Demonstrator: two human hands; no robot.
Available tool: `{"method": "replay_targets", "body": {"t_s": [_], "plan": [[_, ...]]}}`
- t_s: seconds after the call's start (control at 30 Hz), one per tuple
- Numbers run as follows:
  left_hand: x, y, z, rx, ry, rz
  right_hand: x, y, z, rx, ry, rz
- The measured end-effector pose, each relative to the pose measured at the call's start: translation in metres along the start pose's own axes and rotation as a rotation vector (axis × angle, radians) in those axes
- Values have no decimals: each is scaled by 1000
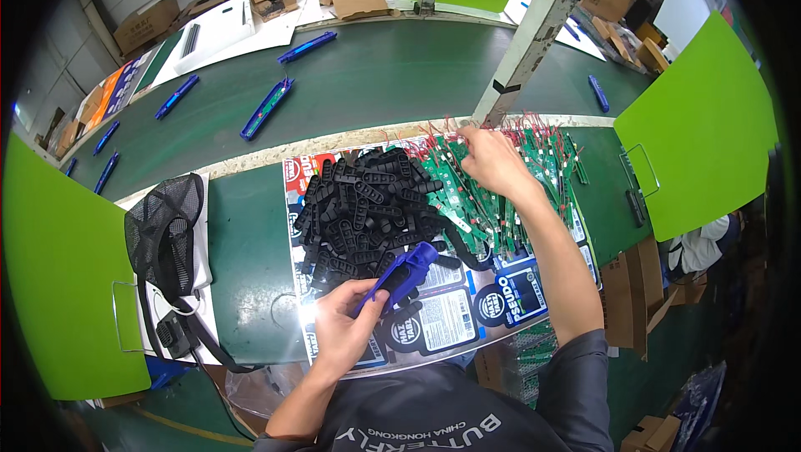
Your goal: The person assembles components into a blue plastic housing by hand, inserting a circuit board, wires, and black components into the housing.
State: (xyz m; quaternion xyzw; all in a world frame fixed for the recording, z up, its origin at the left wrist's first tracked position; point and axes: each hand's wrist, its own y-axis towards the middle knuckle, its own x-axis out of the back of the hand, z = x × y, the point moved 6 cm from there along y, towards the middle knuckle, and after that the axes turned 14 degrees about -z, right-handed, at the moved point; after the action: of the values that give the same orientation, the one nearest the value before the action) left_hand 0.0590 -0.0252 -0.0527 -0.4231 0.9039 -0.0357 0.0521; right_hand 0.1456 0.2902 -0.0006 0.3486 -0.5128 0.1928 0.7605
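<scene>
My left hand (349, 327) grips a blue plastic casing (404, 275), tilted up to the right, with a black insert in its open side. My right hand (494, 160) reaches over the heap of narrow green circuit boards (501, 210) with thin red wires. Its fingers are curled and pressed together at the far edge of the heap, among the wires; what they pinch is too small to make out. A pile of black plastic strips (359, 210) with slots lies left of the boards, just beyond the casing.
A printed sheet (450, 318) lies under both piles. Beyond a pale ledge, a green belt (367, 76) carries several blue casings, one a boarded casing (267, 108). A metal post (534, 35) rises behind my right hand. Green panels (67, 285) flank the bench; a black mesh cap (167, 227) lies left.
</scene>
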Motion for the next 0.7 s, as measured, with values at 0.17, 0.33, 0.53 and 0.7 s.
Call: {"method": "replay_targets", "body": {"t_s": [0.17,0.33,0.53,0.7], "plan": [[7,-2,1,-3,-7,-30,38,-12,11,-108,339,-179],[7,6,0,98,-97,-28,65,-59,30,-299,984,-266],[-10,18,-4,206,-360,66,57,-131,68,-363,1194,-270],[-12,18,4,263,-486,106,38,-151,88,-469,1384,-229]]}}
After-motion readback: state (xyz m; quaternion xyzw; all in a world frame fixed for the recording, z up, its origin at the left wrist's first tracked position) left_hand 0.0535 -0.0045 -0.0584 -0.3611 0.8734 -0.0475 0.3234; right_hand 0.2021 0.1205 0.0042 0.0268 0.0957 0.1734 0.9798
